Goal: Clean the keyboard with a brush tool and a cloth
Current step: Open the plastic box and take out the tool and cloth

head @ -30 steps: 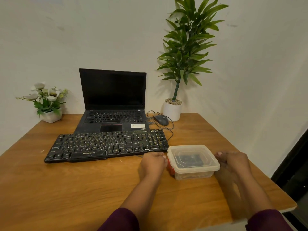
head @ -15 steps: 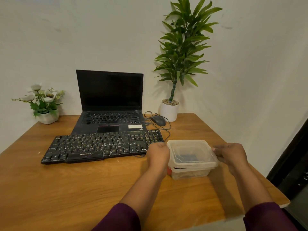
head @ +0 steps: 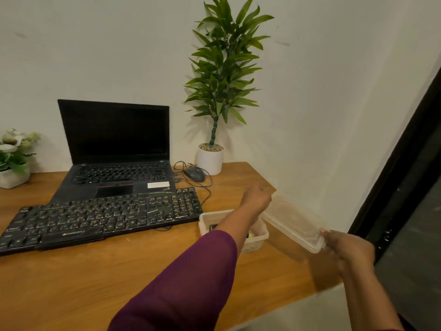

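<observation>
The left hand point(head: 256, 199), right of centre, grips the far end of the clear lid point(head: 294, 218); the right hand point(head: 347, 247), lower right, pinches its near corner. Held tilted by the table point(head: 71, 283) edge, the lid could slip and drop. The left forearm crosses the open container point(head: 257, 240) and might drag it. The keyboard point(head: 102, 216) lies centre left, untouched.

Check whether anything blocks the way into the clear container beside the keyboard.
The lid is off, held to the right by the left hand and right hand. The container stands open, but the left forearm crosses above it, hiding most of its contents. Nothing else visible blocks it.
</observation>
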